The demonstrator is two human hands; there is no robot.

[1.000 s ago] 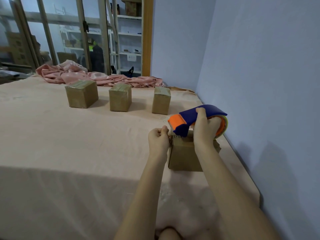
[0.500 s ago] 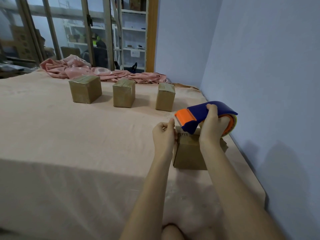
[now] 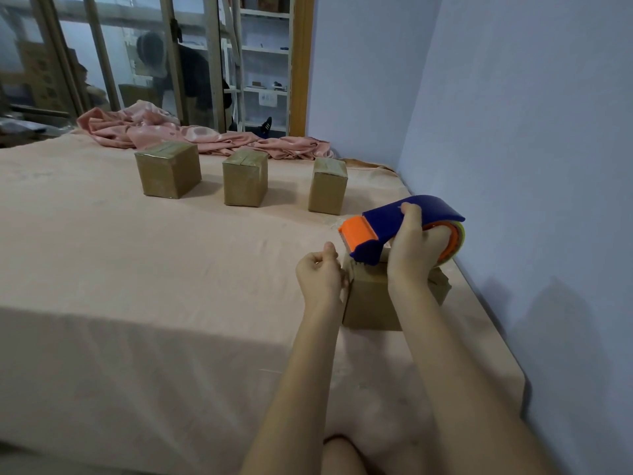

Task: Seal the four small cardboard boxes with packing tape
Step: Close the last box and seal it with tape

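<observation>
Taking the near cardboard box as landmark, on a desk draped in a peach cloth: far to its left and farther back stands a taped box, then a second taped box, then a third taped box just behind and left of it. Behind those lies a crumpled pink fabric, with glass doors beyond. The left hand, fingers curled in a pinching grip, presses against the landmark's left top edge. Above its top, the right hand grips a blue and orange tape dispenser, covering much of the lid. A lilac wall stands close on the right. No writing is legible.
</observation>
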